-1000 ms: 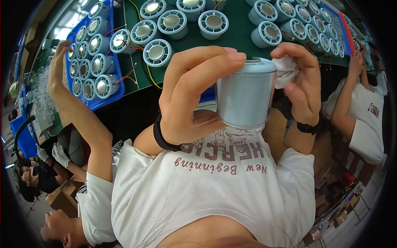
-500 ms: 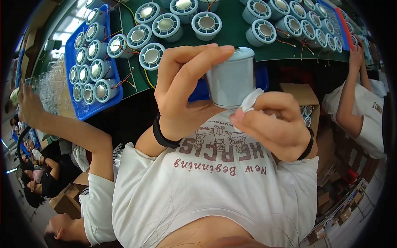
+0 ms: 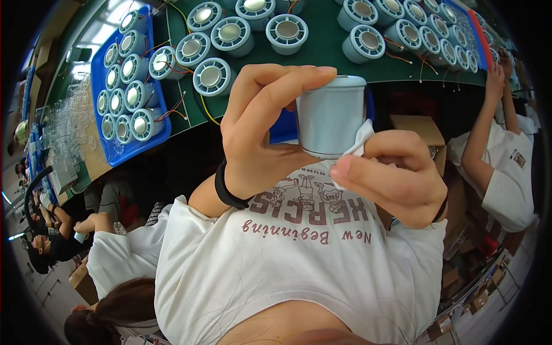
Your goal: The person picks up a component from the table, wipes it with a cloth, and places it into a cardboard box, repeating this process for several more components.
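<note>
A pale blue cylindrical housing (image 3: 332, 118), with a clear glossy wall, is held up in front of my chest. My left hand (image 3: 259, 129) grips it between fingers on its top edge and the thumb under its bottom edge. In my right hand (image 3: 397, 172) a white wiping cloth (image 3: 362, 138) is pinched between thumb and fingers. The cloth is at the housing's lower right edge; part of it is hidden inside my fingers. Beyond my hands, similar pale blue units with round silver centres (image 3: 213, 76) stand on the green table.
At the left, a blue tray (image 3: 164, 135) holds several such units, with clear plastic covers (image 3: 75, 123) beside it. Thin wires (image 3: 422, 66) hang over the table edge (image 3: 425, 82). Co-workers sit on both sides; one's hand (image 3: 494, 80) reaches to the table at right. A cardboard box (image 3: 417, 127) stands below.
Both hands have shifted slightly right and down with the housing and cloth. The co-worker at left has drawn an arm back from the table and turned away.
</note>
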Demonstrator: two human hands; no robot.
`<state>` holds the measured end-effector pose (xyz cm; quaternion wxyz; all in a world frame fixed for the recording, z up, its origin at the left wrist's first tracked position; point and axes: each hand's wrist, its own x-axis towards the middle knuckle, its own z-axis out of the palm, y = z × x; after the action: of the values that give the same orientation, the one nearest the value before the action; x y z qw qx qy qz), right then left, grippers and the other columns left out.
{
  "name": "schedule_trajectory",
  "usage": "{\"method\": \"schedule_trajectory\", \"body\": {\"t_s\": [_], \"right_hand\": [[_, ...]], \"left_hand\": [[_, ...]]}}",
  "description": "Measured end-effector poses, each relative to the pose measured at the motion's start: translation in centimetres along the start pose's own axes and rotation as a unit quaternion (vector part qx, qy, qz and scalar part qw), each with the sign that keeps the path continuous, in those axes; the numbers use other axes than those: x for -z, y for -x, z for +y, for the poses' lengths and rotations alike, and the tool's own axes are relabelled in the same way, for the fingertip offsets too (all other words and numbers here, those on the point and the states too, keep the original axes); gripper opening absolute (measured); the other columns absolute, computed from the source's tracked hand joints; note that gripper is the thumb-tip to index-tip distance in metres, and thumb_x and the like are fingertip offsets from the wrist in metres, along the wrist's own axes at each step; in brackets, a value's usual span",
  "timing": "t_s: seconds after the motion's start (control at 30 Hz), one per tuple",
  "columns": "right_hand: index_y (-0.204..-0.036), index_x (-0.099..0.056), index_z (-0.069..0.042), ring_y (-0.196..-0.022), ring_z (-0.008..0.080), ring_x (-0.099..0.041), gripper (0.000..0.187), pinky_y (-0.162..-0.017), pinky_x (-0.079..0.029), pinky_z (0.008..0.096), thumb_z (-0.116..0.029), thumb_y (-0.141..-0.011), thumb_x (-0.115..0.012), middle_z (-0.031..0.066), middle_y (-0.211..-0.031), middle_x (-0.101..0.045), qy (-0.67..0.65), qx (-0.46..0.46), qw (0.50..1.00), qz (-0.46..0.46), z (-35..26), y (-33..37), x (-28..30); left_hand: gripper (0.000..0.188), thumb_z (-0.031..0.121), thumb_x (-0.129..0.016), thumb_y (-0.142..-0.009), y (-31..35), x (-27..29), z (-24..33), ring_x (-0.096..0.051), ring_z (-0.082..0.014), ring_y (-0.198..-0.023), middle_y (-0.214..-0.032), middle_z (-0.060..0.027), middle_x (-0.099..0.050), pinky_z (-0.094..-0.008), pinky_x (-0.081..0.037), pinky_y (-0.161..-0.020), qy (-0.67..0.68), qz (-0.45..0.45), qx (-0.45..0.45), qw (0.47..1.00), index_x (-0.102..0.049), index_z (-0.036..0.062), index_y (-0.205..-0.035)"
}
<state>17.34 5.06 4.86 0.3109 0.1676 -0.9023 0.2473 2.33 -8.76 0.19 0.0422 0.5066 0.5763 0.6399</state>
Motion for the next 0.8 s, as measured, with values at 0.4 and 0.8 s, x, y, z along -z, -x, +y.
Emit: {"method": "schedule_trajectory", "body": {"t_s": [0.4,0.8], "right_hand": [[-0.122,-0.057,0.001,-0.08,0.024,-0.059,0.052,-0.073,-0.048,0.0324,-0.009,-0.074,-0.073,0.0123,-0.095,-0.063,-0.262,-0.305,0.915,0.018,2.4,-0.9,-0.4],[-0.129,-0.053,-0.005,-0.093,0.0274,-0.054,0.073,-0.082,-0.047,0.037,-0.017,-0.064,-0.084,0.0104,-0.102,-0.059,0.112,-0.155,0.971,-0.14,6.2,-4.9,-8.7]], "left_hand": [[0.06,0.001,-0.083,-0.061,1.8,2.1,-2.6,-0.06,-0.0245,-0.095,-0.131,-0.0186,-0.053,-0.0295,-0.05,-0.081,0.033,-0.031,-0.078,0.996,-0.063,0.0047,-0.117],[0.051,0.009,-0.079,-0.07,5.2,6.0,-3.3,-0.046,-0.0291,-0.11,-0.131,-0.0135,-0.052,-0.0393,-0.039,-0.095,-0.397,0.037,0.035,0.916,-0.066,0.0161,-0.119]]}}
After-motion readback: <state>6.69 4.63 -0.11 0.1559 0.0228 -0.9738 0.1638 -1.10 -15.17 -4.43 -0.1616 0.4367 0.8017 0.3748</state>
